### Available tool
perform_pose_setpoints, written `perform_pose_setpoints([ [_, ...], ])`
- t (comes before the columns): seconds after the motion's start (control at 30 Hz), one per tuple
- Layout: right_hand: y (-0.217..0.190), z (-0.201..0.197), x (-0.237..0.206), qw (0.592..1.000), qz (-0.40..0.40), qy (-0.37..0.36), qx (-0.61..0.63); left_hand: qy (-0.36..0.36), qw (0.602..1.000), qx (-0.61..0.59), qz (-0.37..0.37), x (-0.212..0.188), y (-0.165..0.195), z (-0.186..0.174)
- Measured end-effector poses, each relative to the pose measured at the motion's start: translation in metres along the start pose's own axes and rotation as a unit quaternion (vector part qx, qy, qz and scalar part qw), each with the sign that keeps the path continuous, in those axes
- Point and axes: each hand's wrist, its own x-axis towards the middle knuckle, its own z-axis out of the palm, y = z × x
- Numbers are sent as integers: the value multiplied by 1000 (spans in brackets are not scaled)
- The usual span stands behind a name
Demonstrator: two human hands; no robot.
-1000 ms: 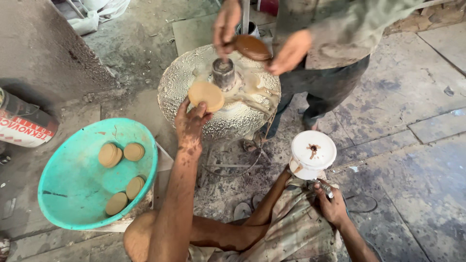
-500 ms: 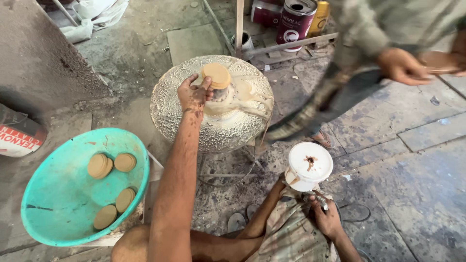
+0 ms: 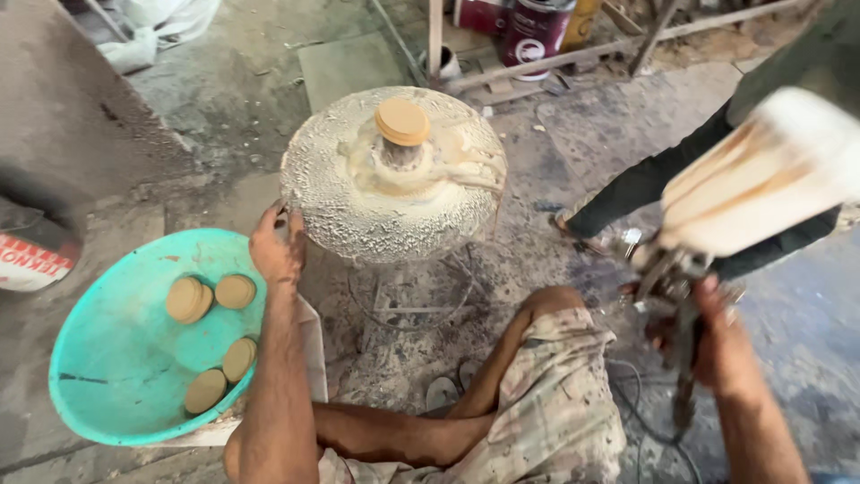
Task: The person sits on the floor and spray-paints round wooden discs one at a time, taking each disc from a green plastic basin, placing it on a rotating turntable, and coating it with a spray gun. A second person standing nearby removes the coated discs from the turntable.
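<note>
Left hand (image 3: pixel 276 251) low at the near-left rim of the crusted round stand (image 3: pixel 340 215), fingers curled loosely, gripping nothing visible, just beside the turquoise basin (image 3: pixel 107 394). Tan wooden disc (image 3: pixel 402 121) perched on the small spindle at the stand's centre, apart from both hands, up and to the right of the left one. Four more discs (image 3: pixel 213 332) lying flat inside the basin, near the left wrist. Right hand (image 3: pixel 712 336) closed around the handle of a spray gun (image 3: pixel 717 224), its pale cup blurred, raised well right of the stand. Another person's dark trouser leg (image 3: pixel 645 193) behind the gun.
</note>
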Motion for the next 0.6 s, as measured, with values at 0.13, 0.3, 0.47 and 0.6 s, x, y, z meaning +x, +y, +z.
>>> perform_pose_setpoints([
  [0.13,-83,23,0,996,-80,-40,-12,-28,990,-139,-23,-22,-2,-5],
  [0.3,-127,33,1,997,-61,-48,-18,41,989,-122,72,-56,-1,-5],
  [0.47,-131,45,20,997,-70,-24,7,11,992,-126,27,-101,4,7],
  [0.6,-129,45,18,998,-37,-47,21,-5,993,-108,49,-144,33,25],
])
